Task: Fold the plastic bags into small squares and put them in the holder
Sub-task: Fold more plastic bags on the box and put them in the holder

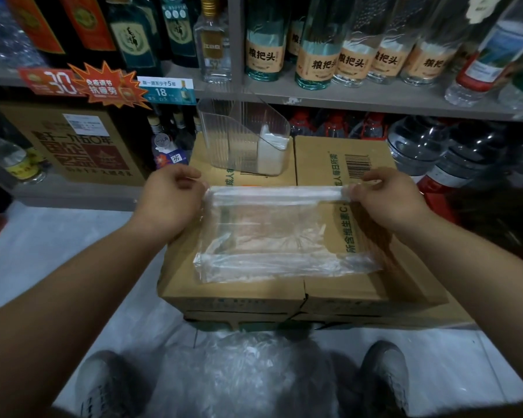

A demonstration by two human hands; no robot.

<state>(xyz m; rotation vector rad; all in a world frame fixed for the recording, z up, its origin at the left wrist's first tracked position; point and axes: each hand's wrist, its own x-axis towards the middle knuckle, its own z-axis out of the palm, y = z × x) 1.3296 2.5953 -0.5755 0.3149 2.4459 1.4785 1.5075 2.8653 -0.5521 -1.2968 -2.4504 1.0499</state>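
1. Two hands grasp the plastic bag [278, 236]: left hand [171, 197] and right hand [384, 197] each pinch one end of its folded far edge, fingertips partly hidden.
2. Bag lies on a cardboard box [233, 292]; its outline is faint.
3. Holder [233, 140] stands beyond, white contents indistinct.

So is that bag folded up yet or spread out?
Mostly spread: the bag lies flat on the box, with only its far edge turned over, pinched by the left hand and right hand.
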